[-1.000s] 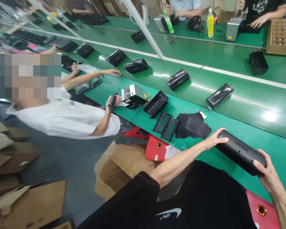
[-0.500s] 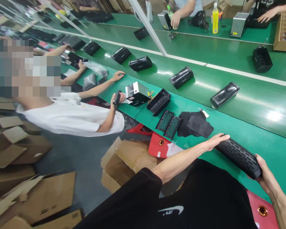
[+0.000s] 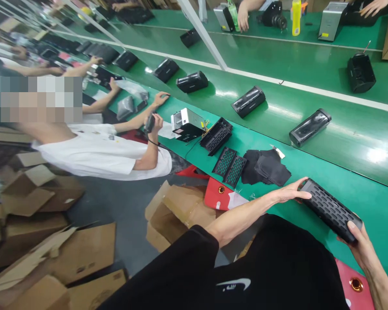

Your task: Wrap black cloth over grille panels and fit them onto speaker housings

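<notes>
Between my two hands is a long black speaker housing [image 3: 331, 209], its slotted grille facing up. My left hand [image 3: 294, 192] grips its far left end, thumb on top. At the near right end, my right hand [image 3: 360, 241] wraps round the casing, with the thumb on the grille and the other fingers mostly hidden beneath. Left of my left hand, a pile of black fabric sheets [image 3: 268, 168] lies on the green bench [image 3: 313, 163]. Beside the pile are two slotted black grille panels [image 3: 229, 166] and an open black housing shell [image 3: 216, 135].
Several black speakers, one of them [image 3: 310, 127] nearest me, sit along the green conveyor [image 3: 352, 142]. A co-worker in a white shirt [image 3: 116, 150] holds a dark tool [image 3: 149, 123] by a silver-black box [image 3: 188, 125]. Cardboard boxes [image 3: 177, 211] stand on the floor.
The speaker housing has tilted in my hands, so its slotted face shows more fully. My right thumb has come onto the grille. The co-worker has raised the dark tool away from the box.
</notes>
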The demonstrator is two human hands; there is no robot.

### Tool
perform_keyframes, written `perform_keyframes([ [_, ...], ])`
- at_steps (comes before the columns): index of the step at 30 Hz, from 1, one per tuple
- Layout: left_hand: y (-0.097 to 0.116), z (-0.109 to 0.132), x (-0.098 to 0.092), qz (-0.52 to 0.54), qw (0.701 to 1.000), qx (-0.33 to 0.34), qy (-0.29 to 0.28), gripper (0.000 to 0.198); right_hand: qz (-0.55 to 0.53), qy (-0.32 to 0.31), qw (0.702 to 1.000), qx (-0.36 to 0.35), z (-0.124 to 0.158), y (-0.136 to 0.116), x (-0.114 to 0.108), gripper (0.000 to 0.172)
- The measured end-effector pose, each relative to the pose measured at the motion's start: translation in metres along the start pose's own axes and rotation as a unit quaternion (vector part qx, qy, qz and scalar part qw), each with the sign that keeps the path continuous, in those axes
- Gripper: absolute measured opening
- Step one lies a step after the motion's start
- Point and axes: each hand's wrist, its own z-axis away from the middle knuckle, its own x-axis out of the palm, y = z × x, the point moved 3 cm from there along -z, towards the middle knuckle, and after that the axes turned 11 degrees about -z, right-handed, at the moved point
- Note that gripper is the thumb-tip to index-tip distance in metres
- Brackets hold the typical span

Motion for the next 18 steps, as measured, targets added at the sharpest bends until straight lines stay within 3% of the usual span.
perform_keyframes([
  [5,0.005,0.000,-0.005,-0.021,0.998,0.056,-0.009,0.128,0.030,-0.001,0.999,-0.022,-0.007,0.005,-0.008,0.083],
  [10,0.006,-0.021,-0.009,-0.008,0.998,0.032,0.048,0.126,-0.012,0.026,0.999,-0.027,-0.023,-0.007,0.003,0.078],
  [13,0.008,-0.030,-0.008,0.035,0.989,0.063,0.127,0.104,-0.035,0.008,0.998,-0.052,-0.051,-0.046,0.007,0.076],
  [16,0.001,-0.022,-0.008,-0.016,0.977,0.067,0.203,0.054,-0.045,0.020,0.995,-0.091,-0.098,-0.104,-0.002,0.082],
  [18,-0.010,-0.008,-0.012,-0.049,0.968,0.047,0.240,0.031,0.041,0.007,0.986,-0.162,-0.133,-0.140,-0.003,0.080],
])
